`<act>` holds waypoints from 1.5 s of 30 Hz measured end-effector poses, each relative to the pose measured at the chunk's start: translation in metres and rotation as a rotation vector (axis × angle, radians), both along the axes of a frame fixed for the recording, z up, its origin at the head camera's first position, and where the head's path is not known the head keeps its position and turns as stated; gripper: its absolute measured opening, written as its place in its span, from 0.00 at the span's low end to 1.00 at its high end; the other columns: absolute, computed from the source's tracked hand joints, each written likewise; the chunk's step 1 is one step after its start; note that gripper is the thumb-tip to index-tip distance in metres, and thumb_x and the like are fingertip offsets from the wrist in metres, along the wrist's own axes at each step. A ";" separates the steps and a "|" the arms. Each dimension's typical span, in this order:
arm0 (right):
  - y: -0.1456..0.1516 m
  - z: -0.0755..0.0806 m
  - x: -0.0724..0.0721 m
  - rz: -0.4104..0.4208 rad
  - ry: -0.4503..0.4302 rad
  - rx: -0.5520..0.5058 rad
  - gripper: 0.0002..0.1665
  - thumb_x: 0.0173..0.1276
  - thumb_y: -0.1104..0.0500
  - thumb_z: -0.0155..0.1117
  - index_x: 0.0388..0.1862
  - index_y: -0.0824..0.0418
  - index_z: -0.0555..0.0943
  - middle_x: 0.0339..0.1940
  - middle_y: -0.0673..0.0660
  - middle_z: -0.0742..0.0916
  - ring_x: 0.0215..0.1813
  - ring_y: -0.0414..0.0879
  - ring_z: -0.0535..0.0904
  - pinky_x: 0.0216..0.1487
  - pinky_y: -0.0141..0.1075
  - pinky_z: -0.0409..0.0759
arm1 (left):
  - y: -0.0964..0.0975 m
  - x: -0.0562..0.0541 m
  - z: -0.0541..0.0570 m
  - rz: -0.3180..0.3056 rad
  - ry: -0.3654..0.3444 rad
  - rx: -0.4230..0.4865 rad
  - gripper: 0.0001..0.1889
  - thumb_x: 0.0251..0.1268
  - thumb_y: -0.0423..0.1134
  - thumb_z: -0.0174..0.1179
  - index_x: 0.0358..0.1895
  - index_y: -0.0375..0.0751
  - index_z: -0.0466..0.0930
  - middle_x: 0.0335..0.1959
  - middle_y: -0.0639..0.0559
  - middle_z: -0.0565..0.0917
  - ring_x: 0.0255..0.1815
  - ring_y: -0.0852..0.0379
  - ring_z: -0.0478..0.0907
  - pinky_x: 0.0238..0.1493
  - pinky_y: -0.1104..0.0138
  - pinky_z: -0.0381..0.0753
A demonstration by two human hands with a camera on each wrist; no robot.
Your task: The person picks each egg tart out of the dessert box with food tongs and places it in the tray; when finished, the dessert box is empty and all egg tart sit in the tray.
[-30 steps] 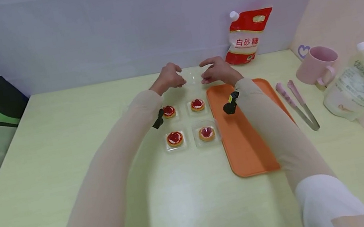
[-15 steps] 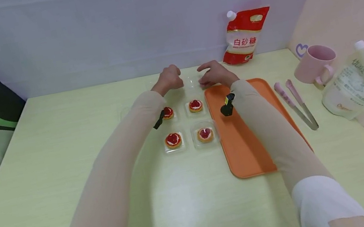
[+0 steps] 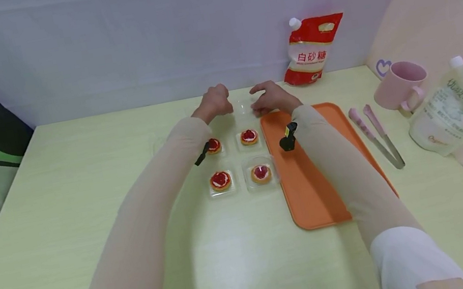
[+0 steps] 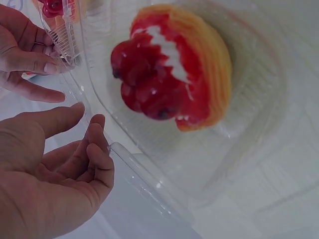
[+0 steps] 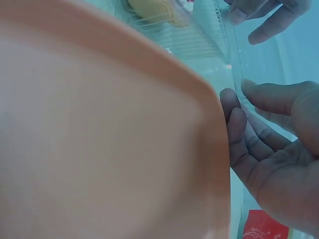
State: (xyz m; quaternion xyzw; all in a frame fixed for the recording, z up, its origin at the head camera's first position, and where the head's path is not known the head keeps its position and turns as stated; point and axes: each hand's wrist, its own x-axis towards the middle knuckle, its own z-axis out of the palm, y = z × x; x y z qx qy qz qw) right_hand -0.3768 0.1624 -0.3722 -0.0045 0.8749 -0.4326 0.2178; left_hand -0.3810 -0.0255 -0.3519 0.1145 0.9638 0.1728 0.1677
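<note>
Several small tarts with red topping sit in clear plastic boxes. Behind the rear right tart point(image 3: 249, 136) stands a clear plastic lid point(image 3: 244, 106), with my hands at either side of it. My left hand point(image 3: 216, 102) appears to pinch the lid's left edge between thumb and fingers. On the other side, my right hand point(image 3: 273, 98) pinches the clear edge, thumb against curled fingertips, as the right wrist view shows. A large tart point(image 4: 174, 69) in a clear box fills much of the left wrist view. A clear lid covers the front right tart point(image 3: 261, 173).
An orange tray point(image 3: 310, 192) lies under my right forearm, right beside the boxes. Farther right are tongs point(image 3: 378, 138) with pink handles, a pink mug point(image 3: 399, 84) and a pale pouch point(image 3: 453, 110). A red pouch point(image 3: 310, 53) stands against the back wall.
Both hands stay at the clear lid with hardly any movement. The head view has shifted slightly.
</note>
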 end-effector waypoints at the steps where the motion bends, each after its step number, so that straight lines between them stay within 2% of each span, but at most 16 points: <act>1: 0.000 0.001 0.000 0.004 0.001 0.003 0.32 0.74 0.59 0.61 0.75 0.59 0.67 0.47 0.61 0.86 0.38 0.46 0.83 0.52 0.34 0.83 | -0.001 0.000 0.000 0.000 0.005 0.001 0.24 0.67 0.38 0.60 0.63 0.32 0.70 0.63 0.39 0.74 0.63 0.43 0.70 0.64 0.56 0.72; 4: 0.000 0.002 0.001 0.013 0.001 0.020 0.32 0.74 0.58 0.62 0.74 0.58 0.67 0.48 0.61 0.85 0.41 0.48 0.83 0.55 0.36 0.82 | -0.003 0.000 0.001 -0.001 0.029 0.004 0.13 0.67 0.37 0.60 0.49 0.34 0.73 0.48 0.43 0.74 0.48 0.49 0.69 0.50 0.60 0.72; 5: 0.001 0.003 0.001 0.016 0.001 0.023 0.32 0.74 0.58 0.61 0.74 0.58 0.67 0.49 0.61 0.85 0.42 0.48 0.82 0.57 0.36 0.81 | -0.004 0.000 0.002 -0.003 0.033 0.006 0.10 0.67 0.37 0.60 0.43 0.35 0.71 0.42 0.45 0.72 0.43 0.51 0.66 0.45 0.61 0.69; 7: 0.003 0.003 0.002 0.022 0.002 0.027 0.31 0.74 0.57 0.61 0.74 0.59 0.67 0.51 0.62 0.85 0.45 0.51 0.83 0.59 0.38 0.80 | -0.006 0.001 0.004 -0.006 0.038 0.015 0.11 0.68 0.37 0.59 0.36 0.38 0.65 0.35 0.48 0.64 0.38 0.52 0.58 0.41 0.61 0.61; 9: 0.005 0.004 0.003 0.026 0.003 0.030 0.31 0.75 0.56 0.61 0.74 0.59 0.67 0.53 0.63 0.84 0.48 0.52 0.83 0.61 0.40 0.80 | -0.010 0.003 0.008 -0.010 0.061 0.023 0.09 0.68 0.37 0.59 0.39 0.36 0.70 0.38 0.47 0.69 0.40 0.52 0.64 0.43 0.62 0.67; 11: 0.007 0.005 0.004 0.034 0.008 0.031 0.31 0.75 0.56 0.60 0.74 0.61 0.66 0.55 0.64 0.83 0.51 0.54 0.82 0.61 0.41 0.79 | -0.013 0.006 0.012 -0.020 0.074 0.033 0.13 0.69 0.38 0.59 0.49 0.33 0.74 0.48 0.42 0.76 0.50 0.48 0.72 0.53 0.60 0.73; 13: 0.010 0.006 0.005 0.031 0.020 0.043 0.33 0.75 0.55 0.60 0.75 0.60 0.65 0.57 0.65 0.82 0.53 0.56 0.82 0.62 0.42 0.79 | -0.016 0.008 0.016 -0.028 0.100 0.051 0.23 0.69 0.39 0.59 0.63 0.32 0.72 0.64 0.39 0.75 0.65 0.41 0.71 0.65 0.53 0.72; 15: 0.012 0.008 0.006 0.022 0.036 0.056 0.34 0.75 0.55 0.60 0.76 0.59 0.62 0.59 0.66 0.81 0.55 0.56 0.80 0.63 0.43 0.79 | -0.018 0.012 0.020 -0.039 0.129 0.079 0.27 0.70 0.40 0.59 0.68 0.33 0.70 0.70 0.39 0.71 0.71 0.39 0.67 0.69 0.51 0.68; 20: 0.014 0.012 0.013 -0.013 0.133 0.092 0.41 0.74 0.55 0.61 0.79 0.57 0.55 0.69 0.67 0.74 0.63 0.59 0.74 0.66 0.49 0.75 | -0.019 0.026 0.029 -0.052 0.167 0.230 0.24 0.70 0.41 0.59 0.66 0.35 0.73 0.61 0.40 0.80 0.60 0.44 0.78 0.60 0.53 0.77; 25: 0.014 0.021 0.025 -0.019 0.244 0.109 0.42 0.73 0.56 0.62 0.79 0.58 0.54 0.74 0.68 0.69 0.70 0.61 0.69 0.68 0.52 0.73 | -0.023 0.050 0.036 -0.106 0.186 0.337 0.21 0.69 0.41 0.61 0.62 0.36 0.77 0.50 0.40 0.86 0.49 0.47 0.84 0.51 0.56 0.81; 30: 0.014 0.029 0.042 0.022 0.302 0.101 0.41 0.72 0.56 0.63 0.78 0.59 0.57 0.73 0.67 0.70 0.71 0.61 0.69 0.68 0.52 0.73 | -0.034 0.077 0.029 -0.174 0.172 0.380 0.20 0.69 0.41 0.62 0.60 0.36 0.78 0.45 0.41 0.87 0.44 0.48 0.84 0.49 0.57 0.81; 34: 0.016 0.034 0.061 0.070 0.327 0.087 0.41 0.71 0.56 0.65 0.78 0.58 0.58 0.71 0.66 0.72 0.71 0.59 0.69 0.66 0.52 0.75 | -0.043 0.098 0.018 -0.269 0.146 0.360 0.22 0.67 0.43 0.64 0.60 0.36 0.78 0.49 0.40 0.86 0.50 0.46 0.81 0.55 0.55 0.79; 37: 0.016 0.036 0.076 0.105 0.328 0.074 0.41 0.70 0.55 0.65 0.77 0.57 0.59 0.71 0.66 0.73 0.71 0.59 0.69 0.67 0.52 0.74 | -0.048 0.114 0.009 -0.335 0.087 0.316 0.29 0.63 0.46 0.68 0.64 0.36 0.76 0.55 0.38 0.83 0.57 0.43 0.78 0.58 0.53 0.77; 40: 0.014 0.036 0.090 0.133 0.298 0.035 0.40 0.71 0.55 0.65 0.77 0.57 0.60 0.70 0.66 0.73 0.70 0.59 0.70 0.69 0.52 0.72 | -0.051 0.130 0.002 -0.360 0.030 0.241 0.38 0.57 0.51 0.72 0.69 0.39 0.71 0.60 0.38 0.80 0.61 0.41 0.75 0.60 0.51 0.75; 42: 0.013 0.035 0.099 0.146 0.267 -0.002 0.39 0.71 0.56 0.65 0.77 0.57 0.60 0.70 0.67 0.74 0.70 0.58 0.71 0.69 0.52 0.72 | -0.050 0.139 -0.002 -0.363 0.023 0.177 0.42 0.54 0.55 0.73 0.72 0.42 0.69 0.61 0.40 0.79 0.63 0.42 0.73 0.62 0.49 0.72; 45: 0.010 0.033 0.111 0.178 0.226 -0.051 0.39 0.71 0.57 0.64 0.77 0.57 0.60 0.69 0.67 0.74 0.70 0.58 0.72 0.70 0.53 0.71 | -0.051 0.149 -0.007 -0.370 0.057 0.087 0.47 0.51 0.60 0.73 0.74 0.46 0.66 0.64 0.42 0.77 0.66 0.42 0.70 0.66 0.45 0.67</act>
